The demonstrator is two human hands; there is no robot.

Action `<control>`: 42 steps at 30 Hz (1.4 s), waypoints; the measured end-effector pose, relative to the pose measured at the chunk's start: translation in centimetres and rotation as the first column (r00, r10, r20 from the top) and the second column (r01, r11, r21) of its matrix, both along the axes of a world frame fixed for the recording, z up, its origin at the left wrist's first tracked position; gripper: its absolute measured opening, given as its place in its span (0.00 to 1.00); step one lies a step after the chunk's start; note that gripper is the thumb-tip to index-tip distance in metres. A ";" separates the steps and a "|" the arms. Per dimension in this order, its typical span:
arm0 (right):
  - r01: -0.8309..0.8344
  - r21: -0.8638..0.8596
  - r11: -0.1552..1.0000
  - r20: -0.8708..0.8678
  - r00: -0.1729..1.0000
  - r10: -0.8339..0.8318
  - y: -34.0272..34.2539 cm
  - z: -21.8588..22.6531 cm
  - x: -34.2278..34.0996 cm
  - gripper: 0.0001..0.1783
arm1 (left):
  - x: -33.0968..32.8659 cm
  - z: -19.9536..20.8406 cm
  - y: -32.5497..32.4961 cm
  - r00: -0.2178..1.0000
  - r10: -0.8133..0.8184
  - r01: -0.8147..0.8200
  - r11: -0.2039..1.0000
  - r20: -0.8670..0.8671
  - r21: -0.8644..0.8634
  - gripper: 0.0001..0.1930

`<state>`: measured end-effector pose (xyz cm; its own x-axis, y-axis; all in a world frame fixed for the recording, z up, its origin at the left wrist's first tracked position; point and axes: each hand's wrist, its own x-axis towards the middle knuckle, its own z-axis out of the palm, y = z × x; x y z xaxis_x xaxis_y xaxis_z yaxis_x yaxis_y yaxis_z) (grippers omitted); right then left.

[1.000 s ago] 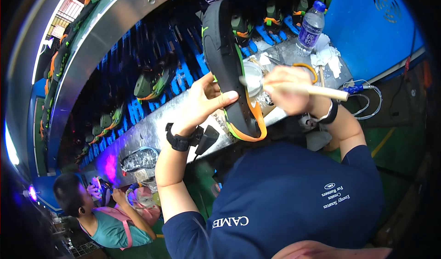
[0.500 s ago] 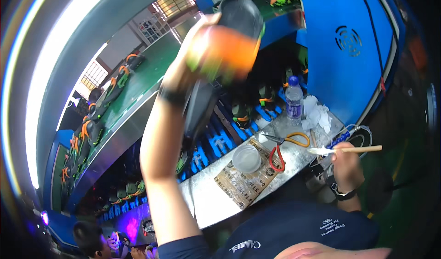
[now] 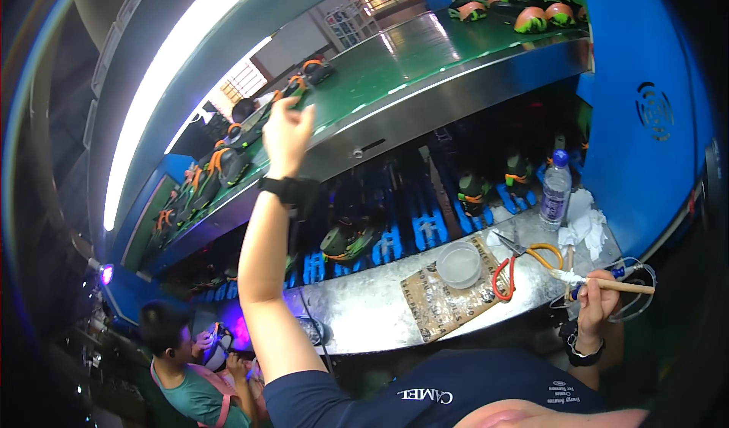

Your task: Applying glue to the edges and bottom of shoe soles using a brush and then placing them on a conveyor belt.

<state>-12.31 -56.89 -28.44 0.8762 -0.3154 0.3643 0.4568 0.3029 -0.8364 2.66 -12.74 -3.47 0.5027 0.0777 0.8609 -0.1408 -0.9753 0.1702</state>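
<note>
My left hand [image 3: 287,138] is raised at the edge of the green conveyor belt [image 3: 372,79], fingers apart and holding nothing. Just beyond its fingertips stand dark shoes with orange and green parts [image 3: 292,86]. At the right, my right hand [image 3: 598,304] grips a brush [image 3: 624,285] by its wooden handle; white stuff coats its tip, which points left over the bench. Near that tip lie scissors [image 3: 524,255] with one red and one yellow handle. Beside them, a round translucent tub [image 3: 459,265] sits on a taped piece of cardboard [image 3: 448,299].
A clear bottle with a blue cap [image 3: 556,193] stands by crumpled white paper [image 3: 586,219] on the metal bench [image 3: 357,306]. Below the belt, a rack with blue holders [image 3: 430,231] carries shoes. A blue machine wall [image 3: 645,64] rises at right. Another person [image 3: 194,375] works at lower left.
The shoe that my left hand held is out of it, and that hand is now empty over the belt's edge. My right hand still holds the brush. The view has shifted.
</note>
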 end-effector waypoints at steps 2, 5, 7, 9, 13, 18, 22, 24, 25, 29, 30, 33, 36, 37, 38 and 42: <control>-0.014 0.035 0.999 0.008 1.000 0.014 0.4 -0.5 0.5 0.06 | -1.1 1.3 6.5 0.909 0.415 -0.415 0.896 0.038 0.156 0.23; -0.045 0.006 0.999 -0.015 0.999 0.045 0.6 -1.3 0.9 0.06 | -3.5 3.0 16.0 0.768 0.578 -0.618 0.782 -0.276 -0.082 0.29; -0.042 -0.001 0.999 -0.023 0.999 0.042 1.0 -1.0 0.9 0.06 | -4.1 3.6 16.7 0.729 0.408 -0.603 0.763 -0.550 -0.234 0.30; -0.031 -0.013 0.999 -0.039 0.999 0.031 1.2 -1.7 0.9 0.06 | -4.2 2.7 17.7 0.711 0.338 -0.491 0.867 -0.616 -0.091 0.34; -0.057 -0.023 0.998 -0.077 0.996 0.055 2.2 -1.5 1.2 0.06 | -2.3 2.4 18.8 0.443 0.540 -0.710 0.698 -0.716 0.087 0.37; -0.081 -0.051 0.995 -0.065 0.995 0.078 3.2 -1.2 2.3 0.06 | -5.1 3.6 20.6 0.696 0.546 -0.696 0.672 -0.467 -0.253 0.38; -0.107 -0.063 0.992 -0.078 0.992 0.102 3.7 -1.1 3.3 0.06 | -10.5 6.3 19.4 0.895 0.419 -0.439 0.768 -0.152 -0.466 0.39; -0.116 -0.078 0.990 -0.080 0.991 0.110 4.1 -0.8 3.6 0.06 | -13.4 8.0 17.8 0.914 0.404 -0.353 0.761 -0.027 -0.545 0.39; -0.129 -0.091 0.988 -0.065 0.990 0.123 4.3 -0.8 3.7 0.06 | -13.8 8.1 17.2 0.941 0.326 -0.218 0.789 0.091 -0.575 0.38; -0.160 -0.085 0.983 -0.054 0.986 0.156 4.9 -0.2 3.0 0.07 | -12.4 5.3 16.3 0.969 0.004 0.107 0.895 0.246 -0.433 0.37; -0.173 -0.081 0.982 -0.043 0.984 0.170 4.9 -0.1 2.7 0.07 | -11.3 3.2 17.1 0.947 -0.031 0.108 0.968 0.321 -0.225 0.35; -0.219 -0.096 0.971 -0.034 0.976 0.216 5.0 0.2 2.0 0.07 | -9.7 0.0 17.8 0.950 -0.193 0.283 0.867 0.247 -0.410 0.24; -0.196 -0.097 0.976 -0.127 0.975 0.183 6.0 0.3 2.4 0.06 | -9.1 0.2 14.5 0.954 -0.155 0.223 0.939 0.257 -0.261 0.16; -0.243 -0.137 0.960 -0.106 0.967 0.230 6.3 0.1 3.0 0.05 | -9.4 -0.3 13.8 0.940 -0.147 0.252 0.909 0.309 -0.333 0.12; -0.280 -0.176 0.944 -0.104 0.959 0.265 6.8 -0.3 3.8 0.04 | -10.2 -1.2 12.4 0.931 -0.174 0.324 0.801 0.322 -0.503 0.11; -0.323 -0.446 0.835 -0.035 0.938 0.344 10.0 -0.7 6.8 0.01 | -15.0 -8.2 5.5 0.798 -0.529 0.461 0.226 0.289 -0.858 0.51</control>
